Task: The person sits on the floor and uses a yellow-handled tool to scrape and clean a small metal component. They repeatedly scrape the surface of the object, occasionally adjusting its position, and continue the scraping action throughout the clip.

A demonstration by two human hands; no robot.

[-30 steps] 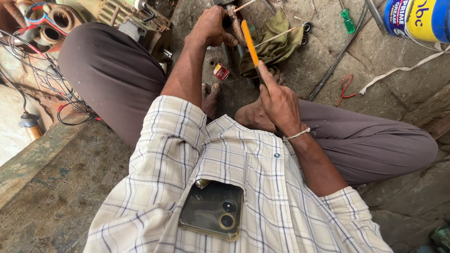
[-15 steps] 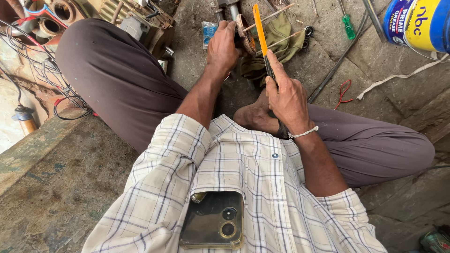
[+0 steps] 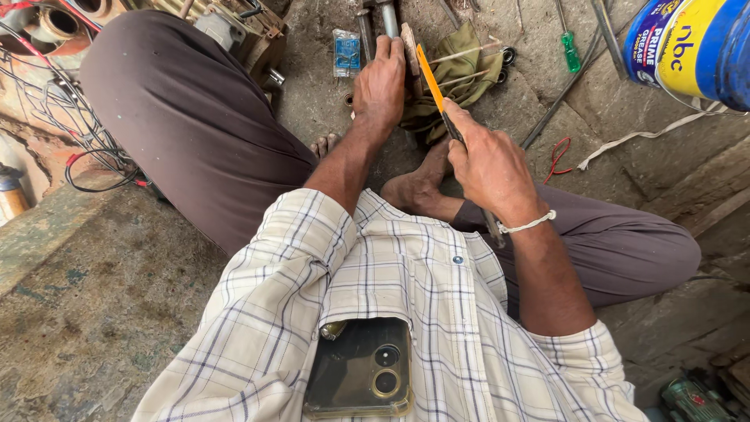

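Hands work low over a gritty concrete floor (image 3: 117,312), seen from above the person's own chest. The left hand (image 3: 380,87) is clenched around a grey metal rod (image 3: 388,17) that stands up from the floor, the fingers wrapped over its top part. The right hand (image 3: 488,160) is grasping a tool with an orange blade (image 3: 430,76); the blade slants up and away from the fist toward the left hand, its tip close beside the rod, though whether it touches cannot be told. A white cord bracelet (image 3: 531,225) circles the right wrist.

Just behind the blade lies an olive-green rag (image 3: 469,66) with thin sticks across it. A small blue packet (image 3: 345,53) lies left of the rod, a green-handled screwdriver (image 3: 570,51) farther right, and a blue and yellow bucket (image 3: 695,47) in the upper right corner. A bare foot (image 3: 414,187) rests below the hands. A phone (image 3: 359,367) sits in the checked shirt's chest pocket.
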